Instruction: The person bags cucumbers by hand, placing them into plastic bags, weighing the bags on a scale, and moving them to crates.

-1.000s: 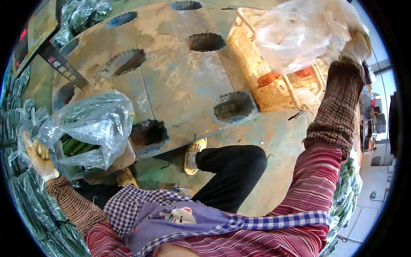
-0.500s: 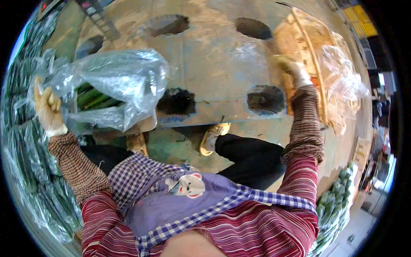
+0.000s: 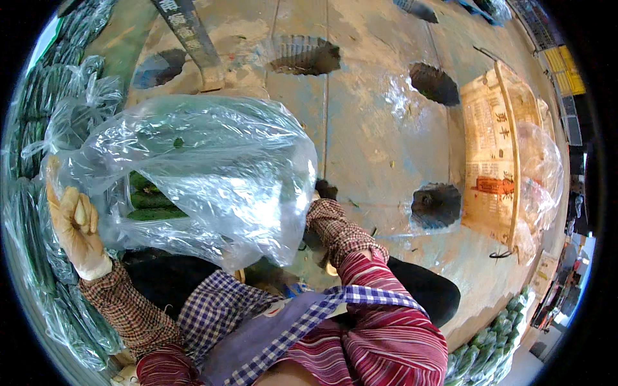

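Note:
A large clear plastic bag lies spread in front of me, with dark green cucumbers showing through its opening. My left hand, in a cream glove, has its fingers curled round the bag's left edge. My right arm reaches across my lap to the bag's right side. The bag covers nearly all of my right hand there, so its fingers are hidden.
Clear-bagged long green vegetables are piled along the left. A tan printed carton with loose clear plastic stands at the right. Several dark holes open in the worn floor panel. More bagged green produce lies lower right.
My right hand has left the tan carton and come over to the bag's right side. My left hand stays at the bag's left edge. The whole view has shifted.

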A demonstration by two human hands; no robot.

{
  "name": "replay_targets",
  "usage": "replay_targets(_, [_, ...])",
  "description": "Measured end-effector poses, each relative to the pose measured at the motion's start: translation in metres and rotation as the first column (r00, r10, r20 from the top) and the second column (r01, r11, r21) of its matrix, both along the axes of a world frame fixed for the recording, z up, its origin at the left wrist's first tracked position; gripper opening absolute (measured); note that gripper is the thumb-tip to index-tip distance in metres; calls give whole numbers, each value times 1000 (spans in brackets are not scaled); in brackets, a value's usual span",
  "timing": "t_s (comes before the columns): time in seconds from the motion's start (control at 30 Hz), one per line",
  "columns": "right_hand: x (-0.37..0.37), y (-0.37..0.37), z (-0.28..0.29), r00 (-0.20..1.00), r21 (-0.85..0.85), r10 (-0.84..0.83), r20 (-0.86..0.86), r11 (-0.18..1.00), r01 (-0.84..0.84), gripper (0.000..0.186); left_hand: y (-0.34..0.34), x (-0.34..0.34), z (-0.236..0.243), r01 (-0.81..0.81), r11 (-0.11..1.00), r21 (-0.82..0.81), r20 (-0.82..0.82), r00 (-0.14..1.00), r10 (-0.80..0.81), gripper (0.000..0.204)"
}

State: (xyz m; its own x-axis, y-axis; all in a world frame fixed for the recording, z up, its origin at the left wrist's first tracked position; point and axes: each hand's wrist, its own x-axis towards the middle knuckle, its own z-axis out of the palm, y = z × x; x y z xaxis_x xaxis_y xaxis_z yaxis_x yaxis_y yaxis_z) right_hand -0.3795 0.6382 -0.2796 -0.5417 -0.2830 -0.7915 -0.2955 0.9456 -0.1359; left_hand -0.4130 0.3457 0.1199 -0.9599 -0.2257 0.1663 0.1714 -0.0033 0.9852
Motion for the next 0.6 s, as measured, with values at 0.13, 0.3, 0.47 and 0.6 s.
replay_targets(0.13, [6, 6, 8, 994, -41, -110, 22, 993, 111, 45, 0, 2, 4, -36, 999, -30, 35, 999, 37, 55])
replay_targets(0.3, [11, 27, 81, 892, -247, -424, 156, 858, 451, 47, -1, 6, 12, -66, 998, 25, 94, 994, 63, 54])
replay_targets(0.47, [39, 130, 259, 589, -444, -724, 359, 423, 790, 52, -14, 12, 10, -36, 987, 158, 62, 998, 26, 48])
replay_targets(0.6, [77, 242, 352, 83, -841, -838, 540, -533, 89, 48, -31, 17, 1, -19, 965, 261, 6, 1000, 19, 26])
